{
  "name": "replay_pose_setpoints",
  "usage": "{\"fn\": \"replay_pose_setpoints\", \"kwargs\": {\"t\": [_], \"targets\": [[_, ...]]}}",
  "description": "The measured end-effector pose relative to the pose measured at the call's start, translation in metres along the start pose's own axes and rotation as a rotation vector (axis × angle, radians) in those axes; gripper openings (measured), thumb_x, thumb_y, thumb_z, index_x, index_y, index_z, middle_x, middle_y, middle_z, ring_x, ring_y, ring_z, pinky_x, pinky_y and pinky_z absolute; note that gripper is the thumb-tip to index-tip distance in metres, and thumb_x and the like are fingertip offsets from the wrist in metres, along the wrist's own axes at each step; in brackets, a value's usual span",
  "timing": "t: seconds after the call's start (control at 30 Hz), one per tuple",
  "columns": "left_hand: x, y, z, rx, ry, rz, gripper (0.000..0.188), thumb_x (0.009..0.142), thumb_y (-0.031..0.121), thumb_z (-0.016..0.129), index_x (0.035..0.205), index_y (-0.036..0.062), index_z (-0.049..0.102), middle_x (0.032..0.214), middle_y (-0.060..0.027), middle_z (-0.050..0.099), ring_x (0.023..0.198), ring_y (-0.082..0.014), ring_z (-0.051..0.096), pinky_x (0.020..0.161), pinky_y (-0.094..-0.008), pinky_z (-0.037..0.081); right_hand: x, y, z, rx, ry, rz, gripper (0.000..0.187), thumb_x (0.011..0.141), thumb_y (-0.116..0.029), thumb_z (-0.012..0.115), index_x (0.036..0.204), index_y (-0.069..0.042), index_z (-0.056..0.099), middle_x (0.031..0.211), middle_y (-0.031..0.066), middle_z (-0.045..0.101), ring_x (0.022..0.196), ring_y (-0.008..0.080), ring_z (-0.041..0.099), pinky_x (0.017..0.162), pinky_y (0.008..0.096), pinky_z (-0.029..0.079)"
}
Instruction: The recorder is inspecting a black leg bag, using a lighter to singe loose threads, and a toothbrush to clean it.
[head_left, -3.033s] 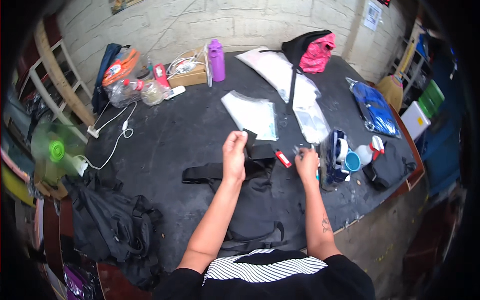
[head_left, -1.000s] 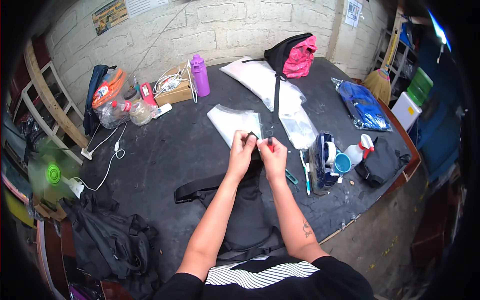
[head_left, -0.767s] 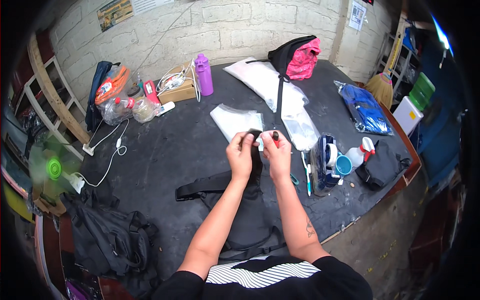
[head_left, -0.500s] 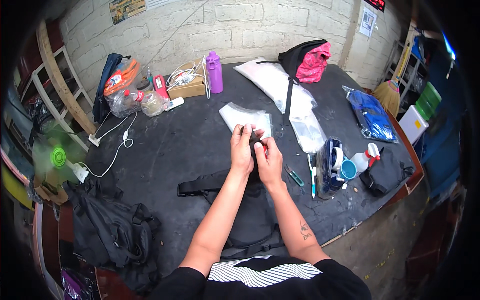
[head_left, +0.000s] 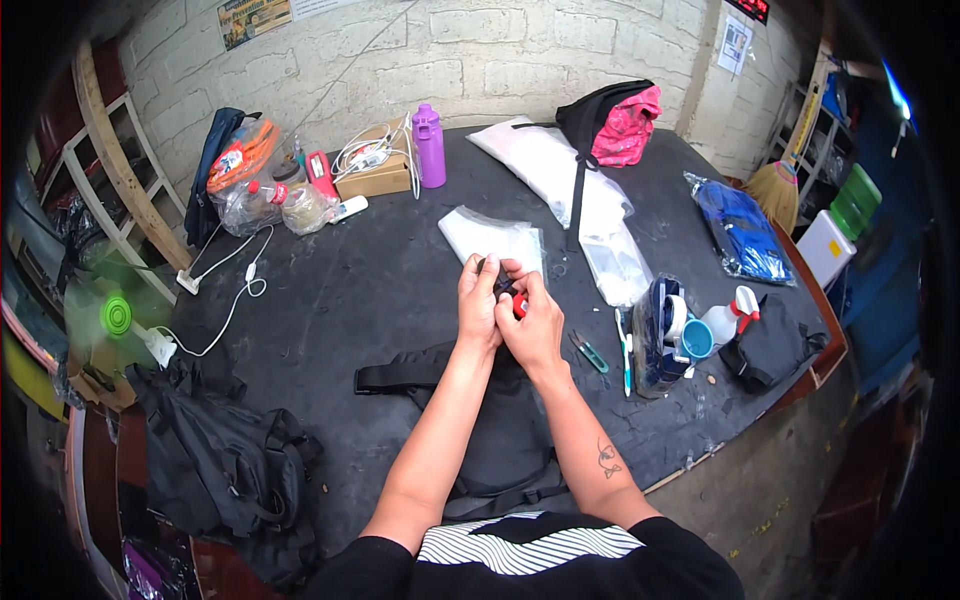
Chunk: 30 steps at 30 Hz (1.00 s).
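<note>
My left hand (head_left: 478, 308) and my right hand (head_left: 536, 328) are together above the middle of the table. The left fingers pinch a black strap piece (head_left: 503, 282), its end partly hidden by the fingers. A small red object (head_left: 519, 305) shows in the closed right hand; most of it is covered, so its kind is unclear. Below my forearms a black bag (head_left: 503, 430) lies on the dark table (head_left: 330, 310), one padded strap (head_left: 385, 376) stretching left. Clear plastic bags (head_left: 485, 232) lie just past my hands.
Right of my hands are a thread snipper (head_left: 590, 353), toothbrushes (head_left: 627, 360), a tape dispenser (head_left: 660, 340), a blue cup (head_left: 697, 339) and a spray bottle (head_left: 728, 317). Another black bag (head_left: 225, 455) sits left. A purple bottle (head_left: 428, 148) and pink backpack (head_left: 628, 125) stand at the back.
My right hand has turned and drawn in against the left, its fingers curling more. More of the red object now shows. The things on the table have stayed put.
</note>
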<state>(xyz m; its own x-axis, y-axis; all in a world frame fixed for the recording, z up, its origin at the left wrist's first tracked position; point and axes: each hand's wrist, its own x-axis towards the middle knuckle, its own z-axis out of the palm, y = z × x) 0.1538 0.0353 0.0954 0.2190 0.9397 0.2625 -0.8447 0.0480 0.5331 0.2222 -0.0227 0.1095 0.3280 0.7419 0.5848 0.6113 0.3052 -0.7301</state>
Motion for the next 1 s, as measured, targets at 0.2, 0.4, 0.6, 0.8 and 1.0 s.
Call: {"fn": "replay_pose_setpoints", "kwargs": {"t": [0.2, 0.4, 0.6, 0.8, 1.0], "targets": [[-0.001, 0.000, 0.001, -0.004, 0.012, 0.003, 0.017, 0.096, 0.020, 0.054, 0.086, 0.0078, 0.047, 0.086, -0.0091, 0.060, 0.079, -0.0182, 0.061, 0.069, -0.0315, 0.053, 0.000, 0.003, 0.003, 0.014, 0.020, -0.005, 0.019, 0.077, -0.014, 0.062, 0.086, -0.003, 0.050, 0.077, 0.0153, 0.062, 0.070, 0.0358, 0.062, 0.062, 0.0414, 0.048], [-0.004, 0.001, 0.010, 0.051, 0.010, 0.007, 0.019, 0.097, 0.022, 0.051, 0.085, 0.0077, 0.047, 0.091, -0.0103, 0.061, 0.079, -0.0185, 0.061, 0.071, -0.0326, 0.054, 0.000, 0.009, 0.002, 0.131, 0.018, 0.054, 0.019, 0.080, -0.016, 0.064, 0.088, -0.003, 0.053, 0.073, 0.0088, 0.060, 0.062, 0.0207, 0.058, 0.058, 0.0333, 0.046], [-0.010, 0.004, 0.015, 0.707, -0.157, 0.160, 0.034, 0.099, 0.038, 0.044, 0.109, 0.0057, 0.045, 0.096, -0.0052, 0.052, 0.090, -0.0109, 0.048, 0.084, -0.0244, 0.039, 0.019, 0.027, -0.016, 0.866, -0.020, 0.237, 0.011, 0.088, -0.014, 0.065, 0.087, -0.007, 0.057, 0.064, -0.0068, 0.045, 0.051, 0.0022, 0.034, 0.045, 0.0202, 0.026], [-0.015, 0.077, 0.012, 1.121, -0.374, -0.518, 0.045, 0.087, 0.027, 0.067, 0.124, 0.0050, 0.054, 0.107, -0.0077, 0.060, 0.094, -0.0126, 0.056, 0.084, -0.0263, 0.043, 0.044, 0.068, -0.069, 1.070, -0.165, 0.266, 0.011, 0.091, -0.017, 0.060, 0.092, -0.006, 0.059, 0.066, -0.0009, 0.051, 0.050, 0.0069, 0.040, 0.049, 0.0215, 0.033], [-0.025, 0.084, 0.024, 1.599, -0.436, -0.226, 0.039, 0.084, 0.026, 0.070, 0.111, 0.0001, 0.060, 0.099, -0.0072, 0.062, 0.087, -0.0114, 0.058, 0.078, -0.0255, 0.046, 0.047, 0.061, -0.073, 1.158, -0.330, 0.298, 0.018, 0.090, -0.014, 0.056, 0.103, -0.002, 0.059, 0.080, 0.0005, 0.054, 0.054, 0.0045, 0.039, 0.050, 0.0192, 0.032]]}}
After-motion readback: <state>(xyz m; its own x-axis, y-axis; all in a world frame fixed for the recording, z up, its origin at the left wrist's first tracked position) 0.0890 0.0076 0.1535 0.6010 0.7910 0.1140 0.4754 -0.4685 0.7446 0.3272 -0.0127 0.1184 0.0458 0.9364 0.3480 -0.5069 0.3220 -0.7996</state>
